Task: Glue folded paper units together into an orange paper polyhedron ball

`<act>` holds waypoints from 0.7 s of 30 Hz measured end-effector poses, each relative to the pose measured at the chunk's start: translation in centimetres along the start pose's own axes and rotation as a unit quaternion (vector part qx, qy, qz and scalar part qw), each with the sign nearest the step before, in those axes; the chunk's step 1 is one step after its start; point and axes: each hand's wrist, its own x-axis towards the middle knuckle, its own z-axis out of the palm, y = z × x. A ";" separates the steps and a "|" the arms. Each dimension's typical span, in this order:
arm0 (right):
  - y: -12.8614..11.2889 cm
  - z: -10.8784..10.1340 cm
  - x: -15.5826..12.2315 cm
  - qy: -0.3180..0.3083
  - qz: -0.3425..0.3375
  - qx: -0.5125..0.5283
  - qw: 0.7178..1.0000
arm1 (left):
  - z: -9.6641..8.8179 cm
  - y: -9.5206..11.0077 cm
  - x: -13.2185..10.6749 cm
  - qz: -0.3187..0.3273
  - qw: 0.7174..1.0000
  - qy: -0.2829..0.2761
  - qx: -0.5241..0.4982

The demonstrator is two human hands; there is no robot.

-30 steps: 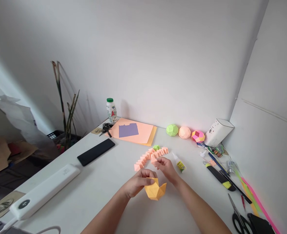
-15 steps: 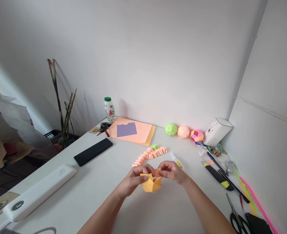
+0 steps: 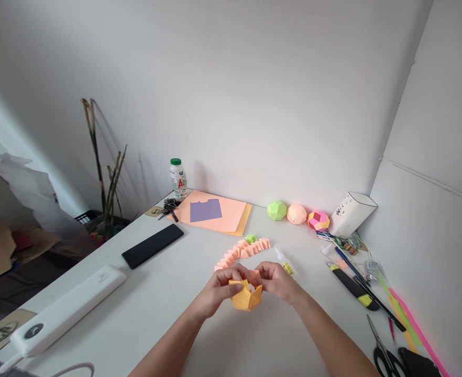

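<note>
Orange paper cup (image 3: pixel 245 298): in the head view, we hold it over the table (image 3: pixel 156 314), open side up, presumably to keep its rim accessible. Our left hand (image 3: pixel 222 288) clamps its wall in a thumb-and-finger grip. Our right hand (image 3: pixel 276 278) pinches a peach piece (image 3: pixel 254 275) at the rim; finger contact is partly hidden. Both wrists point inward, forearms angled together. One bottle (image 3: pixel 287 267) lies just beyond the right hand, probably for easy reach.

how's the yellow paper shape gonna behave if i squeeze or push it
The yellow shape is probably light for its size, since it looks like hollow folded paper. It would likely dent if the left hand squeezed hard, as its top is open and its walls look thin. Set down and pushed, it might rock, given its tapering, faceted underside.
</note>
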 end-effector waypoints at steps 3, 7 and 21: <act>0.0 -0.2 0.0 -0.001 0.010 -0.003 1.000 | 0.0 0.0 0.0 -0.004 1.000 0.003 -0.003; -0.4 -0.2 -0.1 0.005 0.008 -0.017 1.000 | 0.1 0.0 0.0 -0.006 1.000 0.012 -0.001; -0.7 0.4 -0.2 0.057 0.022 0.006 0.998 | 0.5 0.2 -0.1 -0.029 0.998 -0.009 0.053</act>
